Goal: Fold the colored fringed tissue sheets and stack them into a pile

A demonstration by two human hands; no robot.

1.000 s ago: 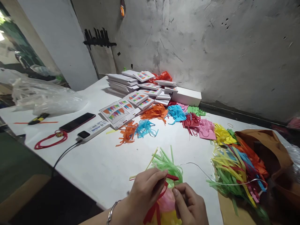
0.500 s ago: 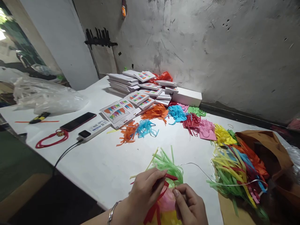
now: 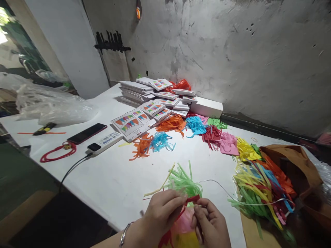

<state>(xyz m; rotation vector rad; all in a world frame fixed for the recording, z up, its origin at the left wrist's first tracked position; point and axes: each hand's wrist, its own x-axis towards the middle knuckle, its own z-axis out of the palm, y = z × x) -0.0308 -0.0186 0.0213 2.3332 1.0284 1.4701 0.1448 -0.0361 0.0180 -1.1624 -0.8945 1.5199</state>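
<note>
Near the front edge of the table, my left hand [image 3: 164, 212] is closed on a red paper tassel [image 3: 192, 199], whose folded top sticks out past the fingertips. My right hand [image 3: 210, 220] pinches at the right end of that red piece, thumb and forefinger pressed together. Beneath both hands lie a green tassel [image 3: 184, 177], a pink one [image 3: 183, 220] and a yellow one [image 3: 187, 239]. A thin white string [image 3: 219, 184] runs from the green tassel to a mixed pile of fringed paper [image 3: 258, 189] on the right. My hands partly hide the red strips.
Orange, blue, red, pink and yellow tassels lie in a row towards the wall, such as the pink bundle [image 3: 229, 143]. Behind them are stacked printed cards [image 3: 137, 91] and a white box [image 3: 207, 106]. A phone [image 3: 87, 133], power bank [image 3: 104, 143] and plastic bag [image 3: 54, 105] lie left.
The red piece's top has tilted and shifted slightly right, and my right fingers have moved up against its end. The other things on the table stay put.
</note>
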